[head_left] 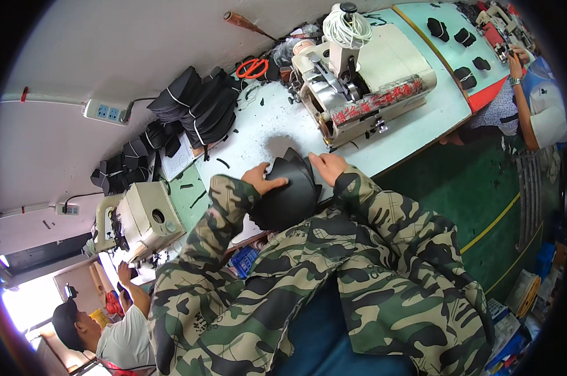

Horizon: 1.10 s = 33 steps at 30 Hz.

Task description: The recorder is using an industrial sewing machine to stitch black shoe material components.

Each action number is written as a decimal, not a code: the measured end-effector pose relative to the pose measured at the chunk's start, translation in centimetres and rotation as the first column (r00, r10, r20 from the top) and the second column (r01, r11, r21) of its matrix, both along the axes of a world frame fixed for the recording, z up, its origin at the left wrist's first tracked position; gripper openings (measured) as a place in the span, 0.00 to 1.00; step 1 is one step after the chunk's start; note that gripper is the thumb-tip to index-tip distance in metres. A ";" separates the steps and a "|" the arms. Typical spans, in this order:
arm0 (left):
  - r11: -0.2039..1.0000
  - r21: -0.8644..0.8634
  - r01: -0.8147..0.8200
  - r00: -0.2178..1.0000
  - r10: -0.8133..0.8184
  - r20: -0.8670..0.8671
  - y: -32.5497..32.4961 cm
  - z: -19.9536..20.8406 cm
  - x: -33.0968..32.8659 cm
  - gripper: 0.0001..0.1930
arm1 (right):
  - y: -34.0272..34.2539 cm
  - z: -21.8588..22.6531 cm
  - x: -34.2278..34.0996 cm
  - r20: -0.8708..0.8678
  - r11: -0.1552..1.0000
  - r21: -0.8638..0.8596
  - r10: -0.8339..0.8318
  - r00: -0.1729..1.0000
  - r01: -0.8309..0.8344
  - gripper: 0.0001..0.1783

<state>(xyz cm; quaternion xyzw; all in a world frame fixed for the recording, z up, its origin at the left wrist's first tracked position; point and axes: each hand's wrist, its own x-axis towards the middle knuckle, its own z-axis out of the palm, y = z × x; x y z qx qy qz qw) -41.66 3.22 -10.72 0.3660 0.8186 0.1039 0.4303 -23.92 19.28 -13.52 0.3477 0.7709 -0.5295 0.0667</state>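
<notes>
A stack of black cut pieces (288,194), thin and with pointed, fanned edges, lies at the table's near edge in front of my body. My left hand (264,180) grips its left side, the thumb lying over the top piece and the other fingers partly hidden. At the upper right edge of the stack, my right hand (328,168) is closed on the pieces, its fingertips mostly out of sight. Just beyond my hands stands a cream-coloured industrial machine (383,69) with a coil of white cord on its post.
Tied black bundles (199,103) are piled along the wall by orange-handled scissors (252,68). Black scraps dot the pale tabletop (258,125). Left is a second cream machine (147,219), near a person in a white shirt (123,341). Another person (540,103) works at far right.
</notes>
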 end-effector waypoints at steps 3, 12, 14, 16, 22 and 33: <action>0.984 0.062 0.170 0.985 -0.172 0.027 1.7 -0.1 -0.1 0.44 | -1.5 -0.7 0.6 0.093 0.979 -0.080 0.194 0.977 -0.187 0.39; 0.989 0.080 0.122 0.968 -0.136 0.210 1.3 0.5 -0.1 0.45 | -0.4 -0.9 4.6 0.096 0.772 -0.635 0.098 0.991 -0.015 0.27; 0.994 0.045 0.096 0.973 -0.103 0.207 1.3 -0.4 0.1 0.44 | -1.2 -1.8 4.5 0.118 0.693 -0.718 0.039 0.992 0.058 0.20; 0.994 0.048 0.102 0.978 -0.109 0.179 1.5 -0.1 0.3 0.43 | -1.0 -2.2 4.2 0.172 0.724 -0.681 0.009 0.985 0.112 0.20; 0.999 0.033 0.011 0.957 -0.020 0.289 1.5 1.1 0.4 0.41 | -1.7 -2.8 3.2 0.004 0.941 -0.339 -0.024 1.000 0.024 0.11; 0.992 0.120 0.044 0.961 -0.075 0.264 0.5 -1.1 0.0 0.44 | 0.2 -3.5 0.6 -0.015 0.998 0.049 0.047 0.999 -0.046 0.22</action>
